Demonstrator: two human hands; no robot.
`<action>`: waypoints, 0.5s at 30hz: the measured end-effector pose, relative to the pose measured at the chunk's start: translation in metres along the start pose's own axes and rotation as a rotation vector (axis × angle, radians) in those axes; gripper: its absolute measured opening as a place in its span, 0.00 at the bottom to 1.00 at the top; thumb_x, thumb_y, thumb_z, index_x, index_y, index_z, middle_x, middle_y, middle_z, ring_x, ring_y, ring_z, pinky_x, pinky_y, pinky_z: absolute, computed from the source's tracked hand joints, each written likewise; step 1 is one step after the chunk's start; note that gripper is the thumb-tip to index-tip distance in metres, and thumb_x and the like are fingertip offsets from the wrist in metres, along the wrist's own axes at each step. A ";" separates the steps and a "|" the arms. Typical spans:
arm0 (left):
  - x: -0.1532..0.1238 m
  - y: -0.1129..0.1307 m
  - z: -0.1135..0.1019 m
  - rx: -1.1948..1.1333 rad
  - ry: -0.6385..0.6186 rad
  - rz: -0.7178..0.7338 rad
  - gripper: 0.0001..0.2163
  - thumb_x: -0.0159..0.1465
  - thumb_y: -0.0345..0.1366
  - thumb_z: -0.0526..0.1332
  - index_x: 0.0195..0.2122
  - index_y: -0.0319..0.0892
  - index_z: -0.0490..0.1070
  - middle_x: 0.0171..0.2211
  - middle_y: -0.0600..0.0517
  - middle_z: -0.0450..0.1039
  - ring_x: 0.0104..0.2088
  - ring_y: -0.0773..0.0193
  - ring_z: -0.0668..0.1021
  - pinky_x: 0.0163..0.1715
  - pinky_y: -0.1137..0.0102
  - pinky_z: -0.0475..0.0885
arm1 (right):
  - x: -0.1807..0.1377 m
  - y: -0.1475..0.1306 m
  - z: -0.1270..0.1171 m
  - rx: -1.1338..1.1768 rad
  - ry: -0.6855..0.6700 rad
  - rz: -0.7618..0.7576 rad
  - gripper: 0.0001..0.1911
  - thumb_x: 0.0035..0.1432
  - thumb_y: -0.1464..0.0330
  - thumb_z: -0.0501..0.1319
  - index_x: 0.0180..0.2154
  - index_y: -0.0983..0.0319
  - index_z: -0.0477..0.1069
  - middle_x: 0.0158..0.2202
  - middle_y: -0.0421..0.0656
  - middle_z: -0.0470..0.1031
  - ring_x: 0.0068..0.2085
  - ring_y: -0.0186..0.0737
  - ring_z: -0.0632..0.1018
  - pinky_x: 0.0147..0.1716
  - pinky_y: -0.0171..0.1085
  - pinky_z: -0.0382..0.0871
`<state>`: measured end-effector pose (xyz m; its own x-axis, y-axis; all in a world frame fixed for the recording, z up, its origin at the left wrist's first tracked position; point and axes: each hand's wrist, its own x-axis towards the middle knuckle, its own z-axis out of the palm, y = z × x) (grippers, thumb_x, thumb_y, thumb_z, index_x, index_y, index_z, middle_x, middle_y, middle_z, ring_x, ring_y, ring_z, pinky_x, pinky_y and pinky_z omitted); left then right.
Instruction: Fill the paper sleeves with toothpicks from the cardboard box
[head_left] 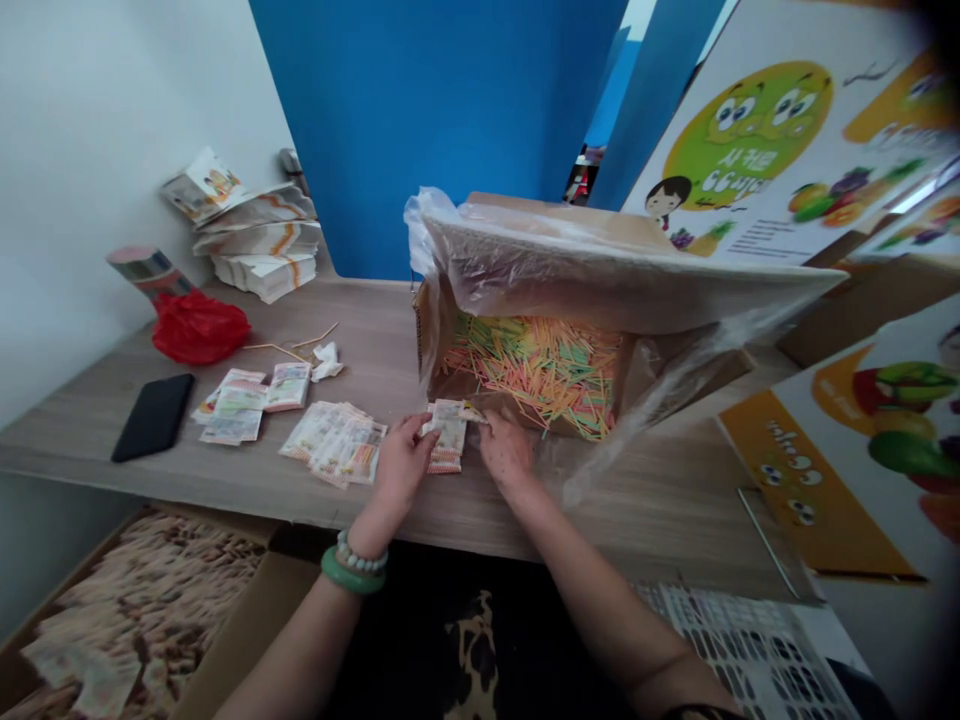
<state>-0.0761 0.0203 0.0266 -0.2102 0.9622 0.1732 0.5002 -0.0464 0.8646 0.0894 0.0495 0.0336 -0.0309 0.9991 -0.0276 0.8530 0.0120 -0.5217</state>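
Note:
My left hand (401, 462) and my right hand (506, 450) both pinch a small printed paper packet (450, 432) on the wooden table (660, 480), at the top of a little stack of the same packets. Just behind it lies a cardboard box (622, 290) on its side, lined with clear plastic and full of thin coloured sticks (540, 365) in pink, green, yellow and orange. To the left of my left hand lies a fanned pile of packets (337, 442). A green bangle and a bead bracelet sit on my left wrist.
More packets (244, 400) and a black phone (154, 415) lie at the left. A red bag (199, 325) and stacked folded wrappers (259, 235) stand at the back. An open carton of filled packets (127, 610) sits below left; a white basket (750, 650) below right.

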 end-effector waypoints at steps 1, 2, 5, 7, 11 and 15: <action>0.004 0.004 0.004 -0.055 -0.013 -0.033 0.14 0.56 0.34 0.66 0.44 0.42 0.79 0.38 0.47 0.79 0.34 0.61 0.76 0.38 0.65 0.72 | -0.001 0.001 -0.001 0.057 -0.003 -0.020 0.16 0.63 0.71 0.54 0.45 0.58 0.78 0.47 0.47 0.79 0.44 0.43 0.78 0.40 0.37 0.68; 0.008 0.008 0.007 -0.140 -0.049 -0.068 0.16 0.53 0.35 0.68 0.44 0.41 0.79 0.38 0.47 0.79 0.33 0.61 0.76 0.37 0.66 0.72 | -0.001 0.002 -0.001 0.132 -0.033 -0.044 0.14 0.61 0.71 0.55 0.42 0.59 0.79 0.44 0.46 0.80 0.43 0.43 0.78 0.39 0.36 0.67; 0.015 0.018 0.016 -0.509 -0.240 -0.220 0.12 0.49 0.37 0.71 0.34 0.39 0.79 0.34 0.48 0.79 0.32 0.62 0.77 0.35 0.67 0.73 | 0.004 0.009 -0.001 0.368 -0.196 -0.111 0.09 0.59 0.68 0.60 0.36 0.59 0.80 0.34 0.41 0.80 0.37 0.40 0.78 0.36 0.34 0.67; 0.016 0.022 0.019 -0.695 -0.299 -0.349 0.11 0.49 0.39 0.71 0.32 0.39 0.79 0.29 0.50 0.78 0.29 0.63 0.78 0.32 0.67 0.74 | 0.014 0.020 -0.009 0.403 -0.224 -0.125 0.09 0.59 0.65 0.61 0.34 0.59 0.80 0.32 0.40 0.80 0.36 0.39 0.78 0.35 0.34 0.67; 0.014 0.023 0.023 -0.789 -0.219 -0.457 0.14 0.50 0.40 0.71 0.36 0.39 0.77 0.26 0.53 0.76 0.22 0.67 0.75 0.24 0.71 0.71 | 0.050 0.050 -0.038 0.024 0.072 0.068 0.12 0.62 0.62 0.59 0.38 0.61 0.78 0.41 0.50 0.80 0.44 0.47 0.78 0.43 0.42 0.68; 0.014 0.019 0.034 -0.785 -0.243 -0.387 0.12 0.49 0.38 0.70 0.34 0.39 0.77 0.27 0.53 0.76 0.23 0.68 0.74 0.23 0.73 0.69 | 0.090 0.062 -0.049 -0.304 0.126 0.242 0.21 0.58 0.60 0.64 0.48 0.68 0.75 0.52 0.64 0.73 0.54 0.58 0.74 0.50 0.50 0.66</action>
<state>-0.0406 0.0420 0.0297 -0.0167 0.9744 -0.2240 -0.3030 0.2086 0.9299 0.1653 0.1417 0.0402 0.2375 0.9714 -0.0040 0.9435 -0.2316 -0.2370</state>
